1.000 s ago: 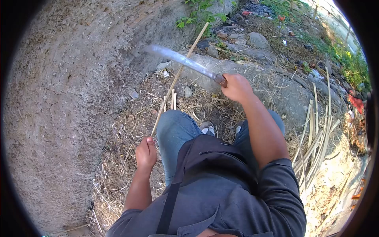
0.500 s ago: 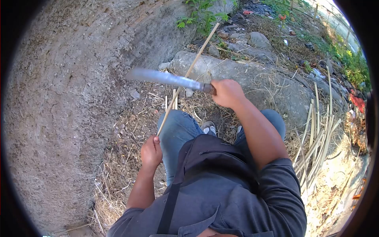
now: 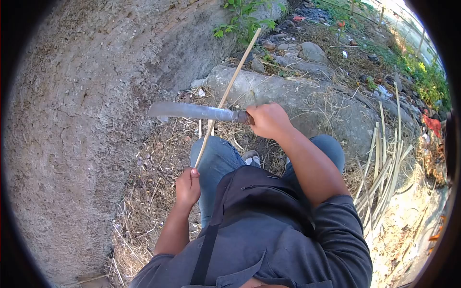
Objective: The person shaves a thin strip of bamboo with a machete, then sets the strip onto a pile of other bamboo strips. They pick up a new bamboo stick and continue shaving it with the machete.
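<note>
My left hand is closed round the lower end of a long, thin bamboo strip, which slants up and away to the right past my left knee. In my right hand is the dark handle of a machete. Its broad blade points left and crosses over the strip about midway along it, overlapping it in this view. Shorter pale strips stick up just beyond my left knee, below the blade.
A bundle of cut strips leans and lies on the right. A rough wall rises on the left. Ahead is a large flat stone, with straw and shavings on the ground. A dark bag rests on my lap.
The machete has come down and a little towards me along the strip, its blade now less blurred. The strip's far end has shifted slightly left; my left hand keeps its grip.
</note>
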The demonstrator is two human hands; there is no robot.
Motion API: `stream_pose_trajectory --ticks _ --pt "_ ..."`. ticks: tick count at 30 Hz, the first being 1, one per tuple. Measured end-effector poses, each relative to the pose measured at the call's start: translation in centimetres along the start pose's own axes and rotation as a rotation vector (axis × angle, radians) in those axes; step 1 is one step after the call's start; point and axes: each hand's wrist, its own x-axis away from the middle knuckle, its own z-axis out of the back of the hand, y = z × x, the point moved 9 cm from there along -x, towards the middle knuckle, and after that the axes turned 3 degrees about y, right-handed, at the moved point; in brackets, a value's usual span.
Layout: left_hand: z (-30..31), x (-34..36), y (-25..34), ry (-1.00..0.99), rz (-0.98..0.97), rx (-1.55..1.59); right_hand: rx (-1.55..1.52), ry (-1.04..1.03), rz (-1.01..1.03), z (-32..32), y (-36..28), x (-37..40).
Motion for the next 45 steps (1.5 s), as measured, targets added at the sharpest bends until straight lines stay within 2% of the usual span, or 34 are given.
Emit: stream_pose_trajectory --ticks 2,6,8,9,14,18,21,24,27,30,33,36,39,40,43,45 --pt "-0.2 0.2 -0.1 -0.015 -0.026 0.035 0.072 0.014 0.109 -0.1 -1.3 0.1" --pt "-0.6 0.9 -1.1 -0.130 0.008 0.011 0.022 -0.037 -0.103 -0.4 3.5 -0.6" --pt "-0.7 0.7 0.0 -0.205 0.055 0.003 0.039 -0.023 -0.114 -0.9 4.2 -0.6" --pt "-0.8 0.7 -0.2 -0.178 0.055 0.028 0.047 -0.012 -0.120 -0.5 4.1 -0.7" --pt "-0.9 -0.3 -0.3 -0.071 0.011 0.093 0.050 -0.016 -0.021 0.1 1.0 0.2" --pt "-0.5 -1.4 2.1 -0.081 -0.025 -0.023 0.087 -0.036 0.121 -1.5 -1.6 0.2" --pt "-0.3 -1.2 1.0 -0.067 -0.020 -0.129 0.073 -0.035 -0.038 0.3 1.5 -0.4" --pt "0.3 -0.7 0.5 -0.040 -0.027 -0.100 -0.031 0.054 -0.299 1.4 7.0 -0.7" --pt "-0.2 -0.8 0.9 -0.052 -0.036 -0.110 0.006 0.021 -0.304 1.7 7.6 -0.4" --pt "-0.6 -0.6 1.0 -0.046 -0.040 -0.073 0.031 0.029 -0.226 2.1 5.4 0.2" --pt "-1.0 -1.0 2.1 -0.060 -0.044 -0.044 0.037 -0.037 -0.028 0.7 1.5 0.3" --pt "-0.6 -1.4 2.1 -0.046 -0.032 -0.027 0.100 0.009 0.154 0.3 -1.2 0.3" --pt "0.7 -0.8 1.7 0.007 -0.061 -0.043 0.049 0.055 -0.005 1.4 2.6 -0.4" --pt "1.1 -0.4 1.0 0.009 -0.039 -0.044 0.000 0.051 -0.174 1.8 5.0 -0.6" --pt "1.8 0.3 -0.1 0.009 -0.008 -0.059 -0.056 0.081 -0.301 2.5 8.9 -0.8" --pt "2.0 0.6 0.1 0.020 -0.012 -0.084 -0.050 0.070 -0.304 2.6 8.5 -0.4"
